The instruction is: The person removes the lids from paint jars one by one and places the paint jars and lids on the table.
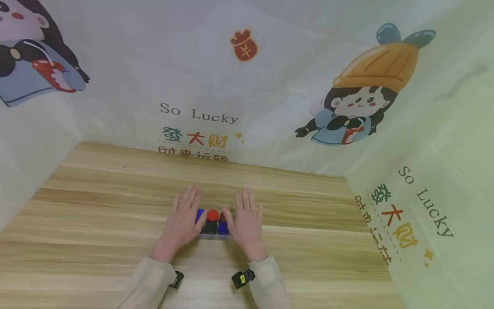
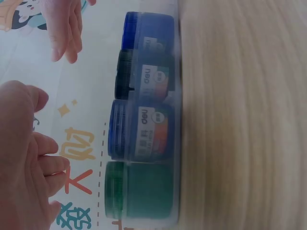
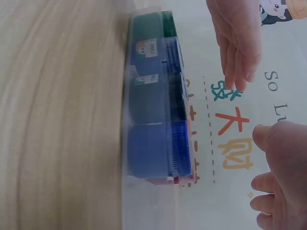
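Pale printed sheets (image 1: 285,64) rise along the back, left and right edges of the wood-grained counter (image 1: 96,214); its near edge falls outside our head view. About midway between the two back corners, some way forward of the back edge, we see a clear plastic case (image 1: 214,237) of capped jars. Broad stretches of counter lie between it and the left and right edges, with a narrower strip behind.

Our left hand (image 1: 183,219) and right hand (image 1: 247,216) hang over the case's two ends, fingers straight, thumbs out toward each other, pinching nothing; the wrist views show us a gap between them and the caps. Between the thumbs we make out a red cap (image 1: 212,215) behind a black cap (image 1: 211,227), with a blue cap (image 1: 223,228) to the right.

From above, our hands hide both ends of the case. The left wrist view gives the front row from the left: green jar (image 2: 148,191), blue, dark, blue. Most of the back row stays out of sight; a bit of a red jar (image 3: 186,179) peeks out behind the right end. Small print on the labels is too blurred for us to read.
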